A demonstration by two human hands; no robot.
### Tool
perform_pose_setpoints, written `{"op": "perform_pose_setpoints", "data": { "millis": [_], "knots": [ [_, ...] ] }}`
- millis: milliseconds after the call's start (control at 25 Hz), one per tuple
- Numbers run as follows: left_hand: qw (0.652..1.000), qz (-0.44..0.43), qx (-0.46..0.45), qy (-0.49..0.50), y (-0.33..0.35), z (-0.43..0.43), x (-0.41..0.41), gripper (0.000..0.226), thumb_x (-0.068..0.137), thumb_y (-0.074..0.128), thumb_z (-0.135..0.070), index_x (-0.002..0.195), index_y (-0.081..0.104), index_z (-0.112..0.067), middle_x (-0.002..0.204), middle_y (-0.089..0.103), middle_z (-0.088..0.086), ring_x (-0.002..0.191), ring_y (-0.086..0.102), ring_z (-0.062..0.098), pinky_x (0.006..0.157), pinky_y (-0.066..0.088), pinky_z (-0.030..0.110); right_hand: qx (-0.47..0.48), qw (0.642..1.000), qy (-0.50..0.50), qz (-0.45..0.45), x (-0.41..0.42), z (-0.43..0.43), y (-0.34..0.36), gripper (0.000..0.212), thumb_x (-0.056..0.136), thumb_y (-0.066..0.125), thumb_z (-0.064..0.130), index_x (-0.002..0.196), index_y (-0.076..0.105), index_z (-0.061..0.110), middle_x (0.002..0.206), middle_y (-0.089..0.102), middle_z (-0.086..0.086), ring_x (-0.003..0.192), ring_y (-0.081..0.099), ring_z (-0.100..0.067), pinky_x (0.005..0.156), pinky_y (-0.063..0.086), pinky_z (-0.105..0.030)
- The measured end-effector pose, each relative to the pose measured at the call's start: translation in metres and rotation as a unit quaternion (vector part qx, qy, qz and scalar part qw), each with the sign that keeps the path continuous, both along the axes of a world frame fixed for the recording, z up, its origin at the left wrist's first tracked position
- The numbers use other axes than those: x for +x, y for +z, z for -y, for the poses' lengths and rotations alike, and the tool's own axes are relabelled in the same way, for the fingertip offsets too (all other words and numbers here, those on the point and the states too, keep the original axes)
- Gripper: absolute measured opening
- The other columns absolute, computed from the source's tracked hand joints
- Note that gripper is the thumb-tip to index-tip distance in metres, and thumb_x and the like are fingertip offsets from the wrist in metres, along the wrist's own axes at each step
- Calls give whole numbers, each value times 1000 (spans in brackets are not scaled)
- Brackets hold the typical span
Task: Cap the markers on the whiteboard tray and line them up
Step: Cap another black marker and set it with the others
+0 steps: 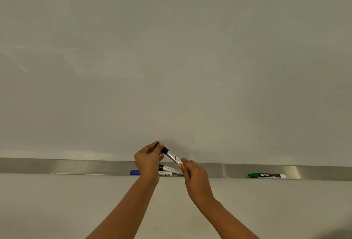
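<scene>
Both hands hold one white marker (172, 156) tilted above the metal tray (76, 165). My left hand (147, 159) pinches its black cap (165, 150) at the upper end. My right hand (192, 174) grips the barrel's lower end. Behind the hands, a black-capped marker (169, 168) and a blue-capped marker (135, 172) lie on the tray, partly hidden by my left wrist. A green-capped marker (266, 175) lies on the tray far to the right.
The whiteboard (171, 57) fills the view above the tray. A plain wall (57, 210) runs below it.
</scene>
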State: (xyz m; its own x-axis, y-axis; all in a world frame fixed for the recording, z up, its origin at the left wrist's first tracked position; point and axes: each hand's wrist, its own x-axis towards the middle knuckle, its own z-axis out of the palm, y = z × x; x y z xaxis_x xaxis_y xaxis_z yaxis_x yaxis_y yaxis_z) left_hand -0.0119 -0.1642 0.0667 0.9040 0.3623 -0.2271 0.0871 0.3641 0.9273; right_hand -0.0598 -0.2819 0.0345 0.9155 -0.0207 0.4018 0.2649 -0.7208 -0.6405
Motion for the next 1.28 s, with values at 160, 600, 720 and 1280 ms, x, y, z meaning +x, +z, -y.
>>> {"op": "perform_pose_setpoints", "data": {
  "millis": [160,600,720,1280],
  "knots": [
    [1000,-3,22,1,-1,1,4,29,79,69,-7,107,66,2,95,66,16,90,62,29,87,52,39,28,1000,0,-14,1,0,3,22,96,43,20,103,61,10,64,45,6,55,35,2,50,31,-8],
    [999,-13,35,-11,-12,-1,8,25,79,70,-8,102,68,1,93,69,15,98,67,33,103,44,39,109,989,41,-89,15,10,3,30,94,47,22,72,59,6,50,34,9,48,29,-7,49,25,-23],
    [995,-41,87,-35,-23,-9,8,25,82,67,-9,103,67,4,96,71,20,80,65,23,80,47,23,25,993,64,-98,26,22,0,25,94,46,25,78,62,13,56,42,6,52,37,-8,50,27,-21],
    [967,-71,215,-114,-60,-16,-10,26,90,56,-11,112,63,1,109,67,20,95,56,22,88,43,31,-97,985,24,-138,56,47,-49,34,91,48,7,124,49,10,123,56,-11,114,47,-25,96,38,-32]
  ]
}}
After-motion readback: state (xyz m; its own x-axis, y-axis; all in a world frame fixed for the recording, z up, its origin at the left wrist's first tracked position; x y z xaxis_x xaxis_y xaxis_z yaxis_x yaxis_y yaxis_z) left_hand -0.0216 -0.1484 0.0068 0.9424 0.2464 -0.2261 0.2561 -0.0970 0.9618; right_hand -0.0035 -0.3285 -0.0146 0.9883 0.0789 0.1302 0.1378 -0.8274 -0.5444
